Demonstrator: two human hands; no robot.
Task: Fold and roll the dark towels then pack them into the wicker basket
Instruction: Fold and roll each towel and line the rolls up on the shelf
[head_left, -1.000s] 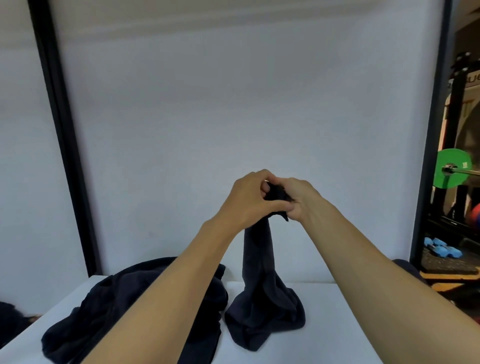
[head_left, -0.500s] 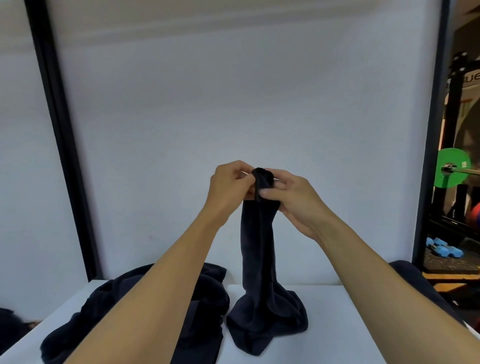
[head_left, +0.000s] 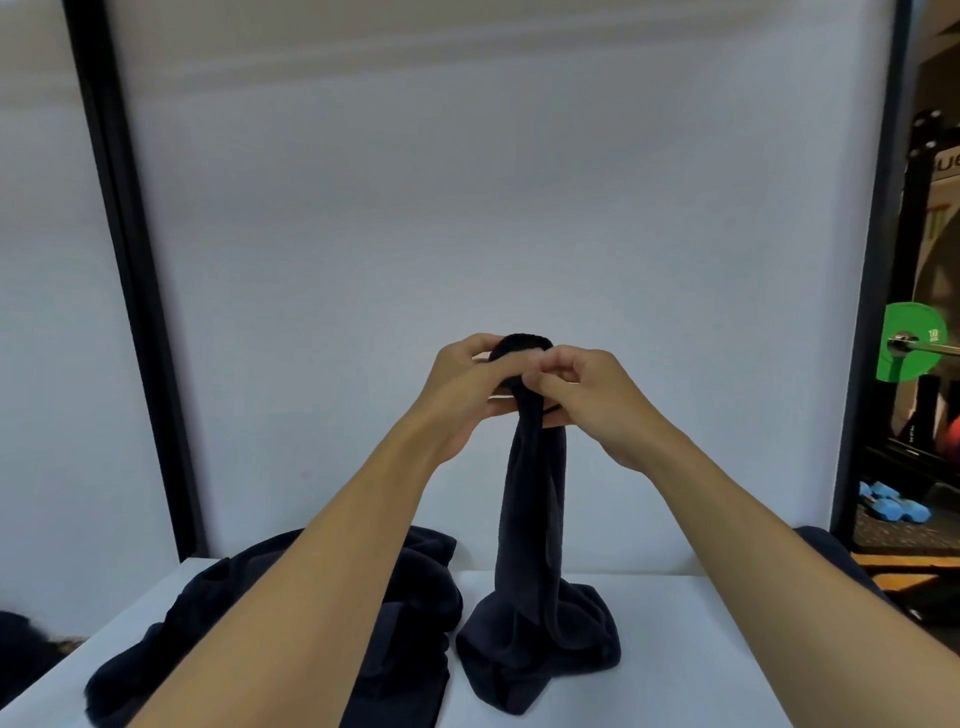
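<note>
Pinching the top end of one dark towel (head_left: 530, 519), the left grip (head_left: 460, 387) and the right grip (head_left: 589, 397) are meeting close together. Both are clamped on the cloth, fingers curled round a bunched edge. Between the two grips a small hump of fabric is showing. Below them the towel is hanging as a narrow column, and its lower end is pooling on the bench (head_left: 701, 649) directly beneath.

Judgement: the towel is being held up so that its own weight is pulling it straight, while the grips are feeling along the top edge for corners before any fold. No fold or roll is showing in it yet.

Below and to the left of the grips, a heap of further towels (head_left: 156, 670) is lying crumpled on the bench, partly hidden by the left forearm. Below and well to the right, another dark cloth (head_left: 821, 545) is lying at the bench edge; whether it is a towel cannot be told. The wicker basket is not appearing in view, so packing is judged a long way off.
</note>
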